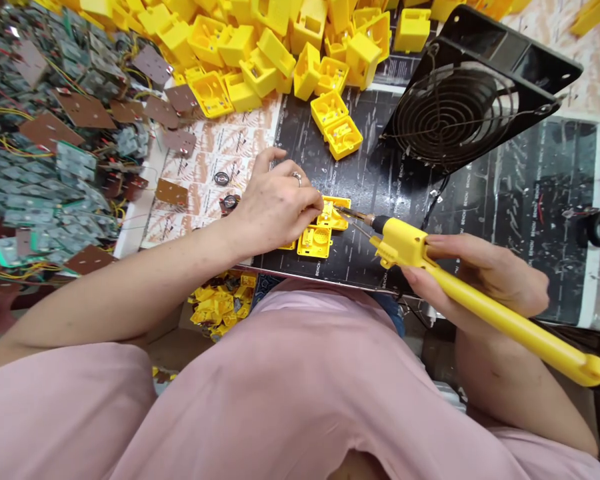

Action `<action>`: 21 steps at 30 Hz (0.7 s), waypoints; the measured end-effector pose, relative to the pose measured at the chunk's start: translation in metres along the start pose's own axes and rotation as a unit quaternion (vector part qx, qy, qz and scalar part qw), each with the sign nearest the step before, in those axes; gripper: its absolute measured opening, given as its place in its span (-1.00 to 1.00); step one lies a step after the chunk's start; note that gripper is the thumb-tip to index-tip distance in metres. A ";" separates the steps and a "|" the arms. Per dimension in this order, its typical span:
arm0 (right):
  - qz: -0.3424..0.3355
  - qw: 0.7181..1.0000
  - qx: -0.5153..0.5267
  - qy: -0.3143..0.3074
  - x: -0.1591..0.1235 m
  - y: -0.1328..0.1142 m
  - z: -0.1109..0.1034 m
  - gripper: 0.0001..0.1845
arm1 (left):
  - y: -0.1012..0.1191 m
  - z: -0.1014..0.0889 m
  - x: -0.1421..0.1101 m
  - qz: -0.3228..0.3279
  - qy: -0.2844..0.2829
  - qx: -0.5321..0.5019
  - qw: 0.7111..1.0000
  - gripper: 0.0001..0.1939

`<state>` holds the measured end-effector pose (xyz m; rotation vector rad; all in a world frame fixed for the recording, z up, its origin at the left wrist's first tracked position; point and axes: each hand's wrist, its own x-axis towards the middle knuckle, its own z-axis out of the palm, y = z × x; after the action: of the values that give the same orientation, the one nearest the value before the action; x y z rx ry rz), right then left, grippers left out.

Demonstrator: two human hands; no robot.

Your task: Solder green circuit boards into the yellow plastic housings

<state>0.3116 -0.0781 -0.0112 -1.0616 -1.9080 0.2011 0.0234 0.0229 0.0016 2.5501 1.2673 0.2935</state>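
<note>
My right hand [485,277] grips a yellow soldering iron [500,307] with a solder feed at its front. Its tip reaches into a small yellow plastic housing [341,215] on the black board. My left hand [280,200] is at the left side of that housing, with thumb and fingertips pinched together; what they hold, if anything, is too small to make out. Just below lies another open yellow housing [314,241] with a round grille pattern. Part of one more yellow piece shows under the left hand. Two joined yellow housings [336,125] lie farther back.
A black fan [455,120] with a wire guard stands at the back right. Yellow housings [260,60] are heaped at the back. Circuit boards [55,147] with wires pile up on the left. Small round speakers [222,179] lie beside my left hand. A box of yellow parts [223,303] sits below the table edge.
</note>
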 end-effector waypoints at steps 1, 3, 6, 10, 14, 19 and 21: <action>0.002 1.000 -0.004 -0.007 0.000 0.000 -0.001 -0.54 | 0.001 0.001 0.000 0.007 -0.004 0.005 1.000 -0.72; -0.016 1.000 0.014 -0.009 0.002 0.000 -0.002 -0.58 | 0.004 0.002 0.000 0.015 -0.010 0.018 1.000 -0.72; -0.058 0.997 0.049 -0.022 0.011 -0.002 0.000 -0.72 | 0.006 0.003 0.002 0.028 -0.018 0.053 0.998 -0.72; -0.087 0.993 0.062 -0.040 0.025 -0.005 0.005 -0.69 | 0.006 0.004 0.007 0.055 -0.036 0.110 0.992 -0.69; -0.132 0.988 0.040 -0.063 0.031 -0.004 0.004 -0.70 | 0.007 0.005 0.011 0.076 -0.035 0.133 0.988 -0.73; -0.145 0.978 0.040 -0.146 0.034 -0.003 -0.007 -0.73 | 0.013 0.003 0.014 0.080 -0.058 0.155 0.983 -0.73; -0.120 0.981 0.045 -0.145 0.034 -0.003 -0.012 -0.80 | 0.014 0.002 0.015 0.081 -0.071 0.155 0.982 -0.72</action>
<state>0.3118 -0.0582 0.0193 -0.7649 -2.2456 0.3158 0.0434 0.0260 0.0051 2.8811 1.1313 -0.0607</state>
